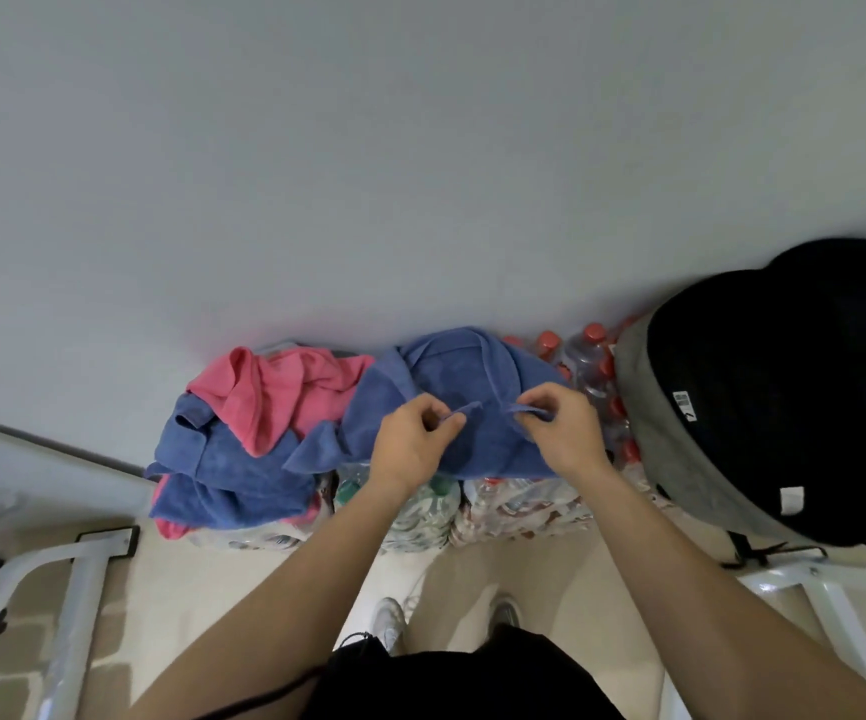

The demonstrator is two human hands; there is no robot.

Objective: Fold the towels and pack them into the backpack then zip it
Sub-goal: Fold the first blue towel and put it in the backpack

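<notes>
At the far left, a white-painted metal frame (83,579) stands on the tiled floor. Just right of it, a heap of unfolded towels lies on shrink-wrapped packs of clear plastic bottles (519,506) pushed against the pale wall. A crumpled blue terry towel (228,475) forms the lower part of the heap, and a rumpled pink terry towel (285,392) is draped over its top.

Beside that heap, a second blue terry towel (451,376) is spread loosely over the bottle packs, with its far edge bunched against the wall. The person's left hand (410,444) pinches a small fold of this towel's near edge between the thumb and curled fingers. The right hand (561,433), close beside it but not touching, pinches another fold of the same edge in the same way. Both forearms reach forward over the person's pale shoes (389,621).

Right of the hands, red-capped bottles (592,356) show between the towel and a rounded black-and-grey fabric backpack (784,397) with white labels. The backpack sits by the wall, touching the bottles. Whether its zip is open cannot be told.
</notes>
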